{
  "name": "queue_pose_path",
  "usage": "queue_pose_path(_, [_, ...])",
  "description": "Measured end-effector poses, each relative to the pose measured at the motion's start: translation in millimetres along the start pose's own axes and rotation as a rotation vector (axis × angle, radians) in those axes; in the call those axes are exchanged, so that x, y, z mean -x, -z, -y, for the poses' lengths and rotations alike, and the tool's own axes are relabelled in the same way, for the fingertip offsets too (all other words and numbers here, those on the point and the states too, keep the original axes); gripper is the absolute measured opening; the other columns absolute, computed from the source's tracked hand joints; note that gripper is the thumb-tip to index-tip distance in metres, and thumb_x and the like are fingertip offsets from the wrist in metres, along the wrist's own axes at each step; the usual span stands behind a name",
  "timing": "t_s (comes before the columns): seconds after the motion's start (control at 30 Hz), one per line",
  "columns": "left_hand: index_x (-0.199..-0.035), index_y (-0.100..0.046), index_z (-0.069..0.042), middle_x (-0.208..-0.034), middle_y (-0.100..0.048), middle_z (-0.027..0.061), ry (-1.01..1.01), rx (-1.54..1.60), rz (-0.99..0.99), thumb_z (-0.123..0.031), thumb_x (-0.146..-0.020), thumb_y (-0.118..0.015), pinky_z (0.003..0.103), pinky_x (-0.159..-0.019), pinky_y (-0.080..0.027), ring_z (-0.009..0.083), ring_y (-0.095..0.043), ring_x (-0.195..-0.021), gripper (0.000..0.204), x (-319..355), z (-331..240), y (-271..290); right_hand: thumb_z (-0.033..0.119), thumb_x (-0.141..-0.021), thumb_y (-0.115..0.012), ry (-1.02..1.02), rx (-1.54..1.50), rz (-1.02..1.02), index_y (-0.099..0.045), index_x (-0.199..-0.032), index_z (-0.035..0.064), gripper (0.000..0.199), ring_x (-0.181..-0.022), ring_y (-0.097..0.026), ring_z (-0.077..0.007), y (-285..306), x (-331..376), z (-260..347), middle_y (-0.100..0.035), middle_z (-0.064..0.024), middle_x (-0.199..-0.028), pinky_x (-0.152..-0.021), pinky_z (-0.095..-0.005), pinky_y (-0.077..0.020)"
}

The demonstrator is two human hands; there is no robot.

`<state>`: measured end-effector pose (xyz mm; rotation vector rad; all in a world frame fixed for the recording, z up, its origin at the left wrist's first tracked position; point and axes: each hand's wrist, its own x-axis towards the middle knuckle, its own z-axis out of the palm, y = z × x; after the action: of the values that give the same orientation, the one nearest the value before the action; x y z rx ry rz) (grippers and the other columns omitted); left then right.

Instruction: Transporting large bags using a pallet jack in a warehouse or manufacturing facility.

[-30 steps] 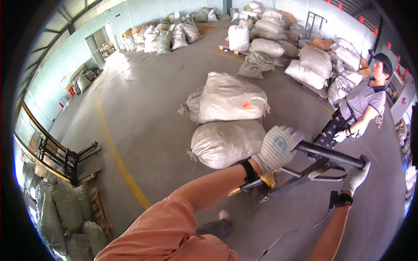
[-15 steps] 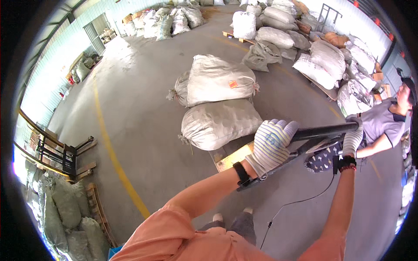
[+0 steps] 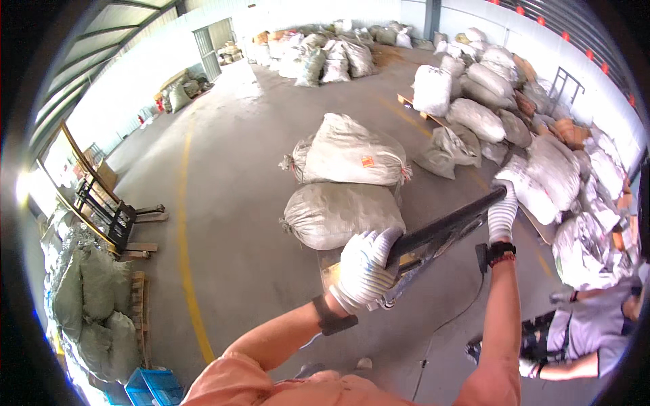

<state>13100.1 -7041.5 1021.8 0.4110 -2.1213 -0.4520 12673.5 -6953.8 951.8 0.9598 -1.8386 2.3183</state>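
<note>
My left hand (image 3: 365,269), in a striped work glove, is closed round the near left end of a thick black push handle (image 3: 450,218). At the handle's far right end, my right hand (image 3: 502,215) grips it in a matching glove. Beyond the handle lie two stuffed, tied woven sacks, a greyish near sack (image 3: 342,215) and a paler far sack (image 3: 352,154) with a small orange label. A bit of wood shows under the near sack; what bears them is mostly hidden by my left hand and the handle.
At lower right a co-worker (image 3: 582,331) in a grey shirt is close by. Piled sacks (image 3: 484,88) line the right side. A black forklift frame (image 3: 120,223) and stacked sacks (image 3: 95,291) stand at left, near a blue crate (image 3: 154,387). A yellow line (image 3: 183,243) runs along the floor.
The view has turned toward the right. Both my hands keep hold of the handle, which now slants more steeply. The co-worker's hand is no longer beside my right hand; the co-worker appears lower.
</note>
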Motion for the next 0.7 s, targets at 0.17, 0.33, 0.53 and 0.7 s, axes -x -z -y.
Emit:
queue_pose_path(0.17, [-0.105, -0.066, -0.008, -0.086, -0.067, 0.0143, 0.068, -0.123, -0.080, -0.001, -0.071, -0.069, 0.044, -0.072, -0.053, 0.0368, -0.065, -0.079, 0.034, -49, 59, -3, -0.010, -0.087, -0.051, 0.102, 0.119, 0.116, -0.063, -0.103, 0.0072, 0.027, -0.093, -0.054, -0.0112, -125, -54, -40, -0.062, -0.0013, -0.095, -0.089, -0.0275, -0.0452])
queue_pose_path(0.33, [-0.106, -0.067, -0.009, -0.089, -0.069, 0.0127, 0.054, -0.206, -0.177, 0.000, -0.071, -0.067, 0.043, -0.076, -0.053, 0.0355, -0.066, -0.081, 0.036, -92, 157, 11, -0.017, -0.075, -0.051, 0.119, 0.030, 0.142, -0.062, -0.102, 0.0070, 0.038, -0.093, -0.058, -0.0186, -214, -75, -55, -0.062, -0.0031, -0.095, -0.091, -0.0312, -0.0461])
queue_pose_path(0.53, [-0.104, -0.067, -0.010, -0.094, -0.070, 0.0125, 0.073, -0.214, -0.220, 0.000, -0.070, -0.066, 0.041, -0.079, -0.053, 0.0344, -0.067, -0.085, 0.035, -147, 293, 26, -0.015, -0.072, -0.054, 0.287, 0.465, 0.106, -0.063, -0.099, 0.0065, 0.036, -0.095, -0.062, -0.0261, -313, -101, -77, -0.066, -0.0103, -0.095, -0.092, -0.0363, -0.0472])
queue_pose_path(0.7, [-0.104, -0.067, -0.010, -0.093, -0.068, 0.0142, 0.037, -0.163, -0.170, -0.001, -0.070, -0.068, 0.042, -0.078, -0.054, 0.0357, -0.067, -0.085, 0.035, -211, 363, 3, -0.014, -0.078, -0.056, 0.226, 0.396, 0.152, -0.063, -0.107, 0.0088, 0.037, -0.092, -0.061, -0.0179, -367, -204, -158, -0.064, -0.0067, -0.093, -0.087, -0.0303, -0.0482])
